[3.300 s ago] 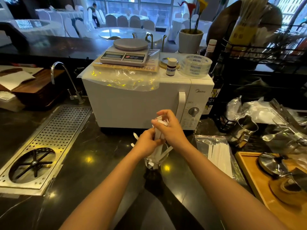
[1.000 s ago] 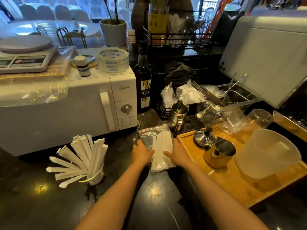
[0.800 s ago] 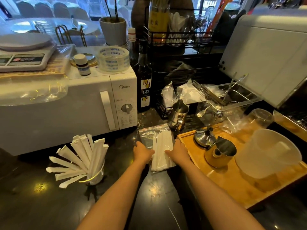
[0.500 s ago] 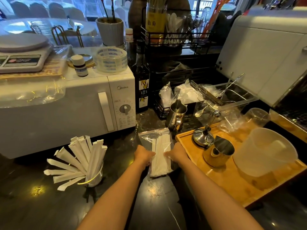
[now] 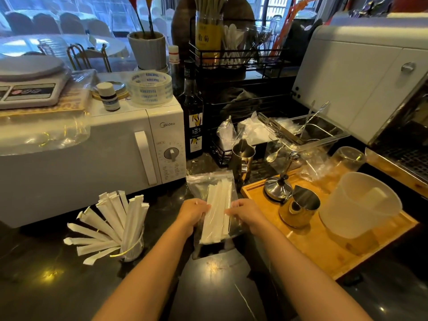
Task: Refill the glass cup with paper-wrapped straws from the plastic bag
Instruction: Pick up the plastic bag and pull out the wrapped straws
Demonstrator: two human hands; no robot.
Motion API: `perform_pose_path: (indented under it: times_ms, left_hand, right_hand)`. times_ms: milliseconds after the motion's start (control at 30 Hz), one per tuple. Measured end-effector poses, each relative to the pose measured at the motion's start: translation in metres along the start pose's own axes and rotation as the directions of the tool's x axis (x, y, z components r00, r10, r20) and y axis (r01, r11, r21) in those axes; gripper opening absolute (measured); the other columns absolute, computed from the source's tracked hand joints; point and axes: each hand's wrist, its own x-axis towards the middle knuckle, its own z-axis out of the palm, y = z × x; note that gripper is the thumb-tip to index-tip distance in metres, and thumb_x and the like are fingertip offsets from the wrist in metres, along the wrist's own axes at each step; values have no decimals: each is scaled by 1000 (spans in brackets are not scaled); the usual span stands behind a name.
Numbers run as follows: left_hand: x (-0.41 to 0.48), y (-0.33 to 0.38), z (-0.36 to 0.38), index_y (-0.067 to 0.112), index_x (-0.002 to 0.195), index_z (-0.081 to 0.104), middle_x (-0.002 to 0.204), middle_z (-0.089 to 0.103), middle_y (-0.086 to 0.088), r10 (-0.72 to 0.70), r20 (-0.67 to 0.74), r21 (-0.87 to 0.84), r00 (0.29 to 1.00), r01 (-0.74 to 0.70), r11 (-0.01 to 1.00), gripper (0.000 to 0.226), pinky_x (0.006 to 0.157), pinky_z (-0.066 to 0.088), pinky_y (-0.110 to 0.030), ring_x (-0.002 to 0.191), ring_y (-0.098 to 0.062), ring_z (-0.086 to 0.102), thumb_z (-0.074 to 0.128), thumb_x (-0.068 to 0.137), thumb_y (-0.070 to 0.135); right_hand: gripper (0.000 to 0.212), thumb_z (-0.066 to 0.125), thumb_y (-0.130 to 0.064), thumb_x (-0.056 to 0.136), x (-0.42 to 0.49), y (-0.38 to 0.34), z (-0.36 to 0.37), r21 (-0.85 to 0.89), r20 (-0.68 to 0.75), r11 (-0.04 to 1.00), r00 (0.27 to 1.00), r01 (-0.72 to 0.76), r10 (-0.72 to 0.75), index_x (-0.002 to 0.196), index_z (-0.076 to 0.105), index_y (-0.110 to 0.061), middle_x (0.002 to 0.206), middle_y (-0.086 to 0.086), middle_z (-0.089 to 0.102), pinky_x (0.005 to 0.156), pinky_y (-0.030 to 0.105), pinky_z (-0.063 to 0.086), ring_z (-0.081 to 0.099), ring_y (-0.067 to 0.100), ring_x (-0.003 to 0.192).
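Both my hands are on the plastic bag (image 5: pixel 214 205), ctr of view, lying on the dark table (image 5: pixel 58 286). Left hand (image 5: pixel 193 213) pinches the bag's left edge, right hand (image 5: pixel 245 214) grips its right edge; fingers curled onto the plastic, bag w/ a flat bundle of paper-wrapped straws (image 5: pixel 216 214) showing thru it. Bag runs lengthwise toward 12 o'clock, its far end just in front of the microwave (image 5: pixel 92 158) corner. Can't tell if the near end is lifted off the table.

Glass cup (image 5: pixel 133 247) sits at approx 9 o'clock from the bag, well apart, already stuffed w/ wrapped straws fanning out to the left & up. At 3 o'clock, just beside the bag, a wooden tray (image 5: pixel 324 251) carries a gold pitcher (image 5: pixel 298 210) & a frosted plastic jug (image 5: pixel 359 205). Steel cup (image 5: pixel 242 158) stands at 1 o'clock past the bag's far end.
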Motion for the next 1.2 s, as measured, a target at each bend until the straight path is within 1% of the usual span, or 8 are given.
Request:
perform_pose_path:
  times_ms: [67, 167, 333, 767, 933, 1033, 1133, 1200]
  left_hand:
    - [-7, 4, -6, 12, 75, 59, 77, 58, -3, 59, -9, -6, 998, -59, 998, 9, 68, 47, -28, 73, -14, 54, 58, 84, 9]
    - [-19, 11, -15, 10, 86, 61, 82, 60, -2, 202, -27, 5, 979, -202, 979, 4, 64, 46, -23, 77, -12, 57, 58, 85, 12]
    - [-41, 16, -31, 16, 84, 59, 94, 64, -8, 396, 2, -14, 918, -396, 918, 1, 69, 52, -26, 87, -20, 64, 60, 83, 16]
    - [-80, 15, -54, 21, 78, 60, 78, 63, 2, 511, -61, -124, 858, -514, 849, 18, 64, 50, -21, 74, -8, 62, 66, 76, 4]
    - [-86, 16, -58, 21, 67, 63, 74, 63, 2, 542, -10, 18, 840, -542, 840, 20, 63, 46, -22, 75, -12, 59, 65, 76, 4]
    - [-87, 22, -64, 23, 66, 64, 74, 65, -1, 572, 53, 125, 819, -574, 810, 20, 68, 51, -27, 76, -17, 62, 64, 78, 7]
    - [-89, 28, -70, 26, 67, 62, 73, 67, 2, 571, 159, 253, 805, -592, 765, 20, 60, 52, -16, 69, -4, 65, 61, 81, 12]
    - [-91, 33, -71, 26, 69, 60, 74, 66, 4, 527, 230, 339, 819, -574, 745, 18, 58, 52, -14, 68, -3, 64, 59, 84, 16]
  right_hand:
    - [16, 61, -4, 81, -11, -9, -3, 33, -14, 997, 998, 68, -68, 96, 60, 2, 100, 22, 64, 67, 31, 51, 63, 31, 89]
    - [7, 61, -4, 81, -22, -18, -6, 41, -23, 980, 981, 194, -193, 82, 56, -10, 81, 7, 59, 55, 19, 43, 56, 15, 70]
    - [14, 63, -3, 79, -39, -22, -9, 29, -45, 929, 929, 368, -367, 77, 52, -12, 78, 1, 55, 59, 17, 43, 54, 11, 74]
    - [27, 64, 2, 76, -56, -10, -5, 58, -23, 874, 876, 483, -482, 68, 50, -20, 75, 0, 53, 66, 22, 47, 53, 15, 74]
    - [27, 64, 1, 77, -58, -10, -4, 77, -25, 864, 868, 497, -497, 67, 49, -20, 71, -3, 52, 62, 18, 44, 51, 9, 69]
    - [25, 65, -2, 77, -59, -14, -7, 64, -28, 852, 854, 520, -519, 68, 51, -20, 72, -4, 52, 61, 17, 44, 50, 8, 69]
    - [20, 64, -5, 79, -57, -19, -9, 48, -28, 844, 845, 535, -534, 71, 53, -21, 74, -3, 53, 60, 14, 44, 50, 9, 72]
    - [19, 63, -6, 80, -56, -22, -10, 46, -32, 835, 837, 548, -547, 72, 54, -21, 75, -2, 53, 58, 10, 44, 50, 9, 72]
